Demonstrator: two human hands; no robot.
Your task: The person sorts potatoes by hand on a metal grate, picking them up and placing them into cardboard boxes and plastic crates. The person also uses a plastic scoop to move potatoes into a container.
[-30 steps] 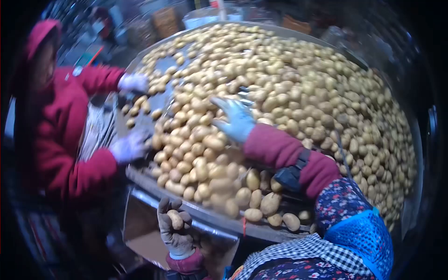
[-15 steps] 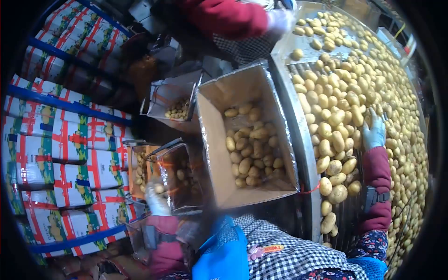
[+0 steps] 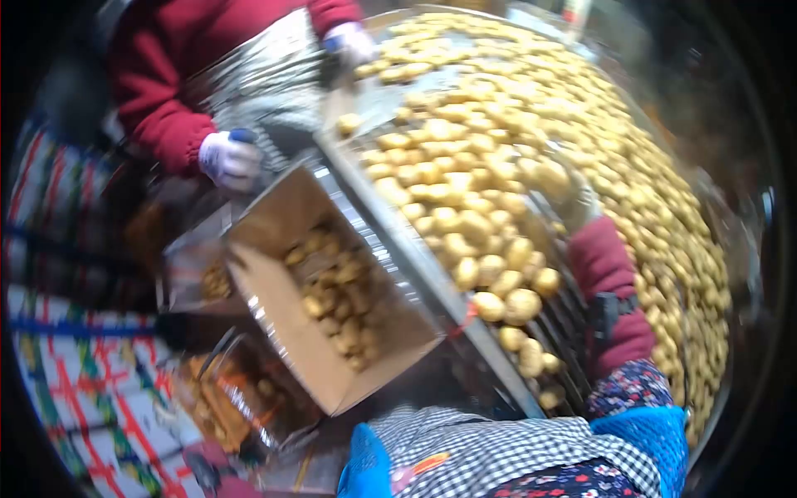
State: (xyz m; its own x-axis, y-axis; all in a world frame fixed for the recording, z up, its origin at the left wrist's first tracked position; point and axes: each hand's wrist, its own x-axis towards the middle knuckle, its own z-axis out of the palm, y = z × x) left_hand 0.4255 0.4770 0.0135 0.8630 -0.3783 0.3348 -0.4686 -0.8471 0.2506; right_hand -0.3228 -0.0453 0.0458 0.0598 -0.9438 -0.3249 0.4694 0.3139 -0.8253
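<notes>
My right hand (image 3: pixel 579 199), in a pale glove, is among the loose potatoes (image 3: pixel 473 220) on the sorting table. A yellowish potato shape lies at its fingers, but motion smears them and I cannot make out a grip. Low on the left, the maroon sleeve (image 3: pixel 217 473) of my left arm shows; its gloved hand blurs into the white cartons near a small crate (image 3: pixel 212 398) with potatoes. Between my arms stands a big open cardboard box (image 3: pixel 278 324), lined with clear film and partly filled with potatoes (image 3: pixel 340 299).
A metal rail (image 3: pixel 398 224) edges the table beside the box. Across from me stands a co-worker (image 3: pixel 257 75) in maroon sleeves and white gloves, one hand by the potatoes. Stacked printed cartons (image 3: pixel 91 373) fill the left. A smaller lined box (image 3: pixel 195 257) stands behind.
The whole view has turned and shifted, and is more blurred. More of the co-worker shows now. My right hand is still over the potatoes; my left hand has moved lower, away from the small crate's potatoes.
</notes>
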